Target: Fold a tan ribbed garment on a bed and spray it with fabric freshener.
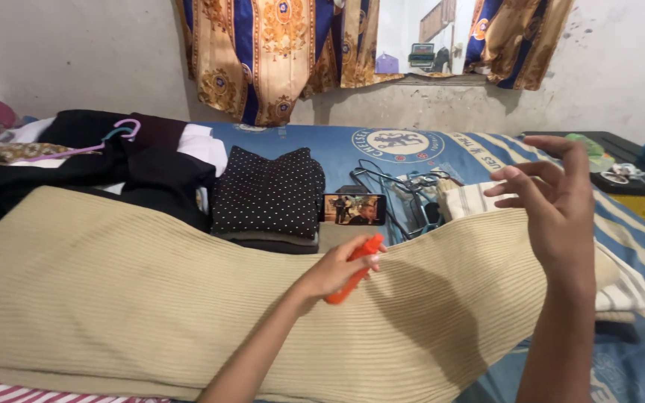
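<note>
Left hand [335, 270]: fingers curled shut round an orange handled tool [352, 277], held just above the ribbed cloth, near the middle of the bed

Right hand [554, 205]: raised above the right side of the bed, fingers spread and loosely bent, holding nothing

Beige ribbed cloth [151, 298]: spread flat across the near edge of the bed [337, 145], covering most of its width

Black dotted garment [269, 192]: folded, on top of a small stack just beyond the ribbed cloth, toward the middle of the bed

Phone [354, 209]: lying on its side with the screen lit, just right of the folded stack

Wire hangers [404, 186]: a loose tangle on the blue bedsheet, just beyond and right of the phone

Dark clothes pile [113, 168]: heaped at the far left of the bed, with a pink hanger [125, 130] resting on it

Striped folded cloth [479, 198]: at the right edge of the bed, partly under the ribbed cloth

Patterned curtains [278, 52]: hanging on the wall behind the far edge of the bed
</note>
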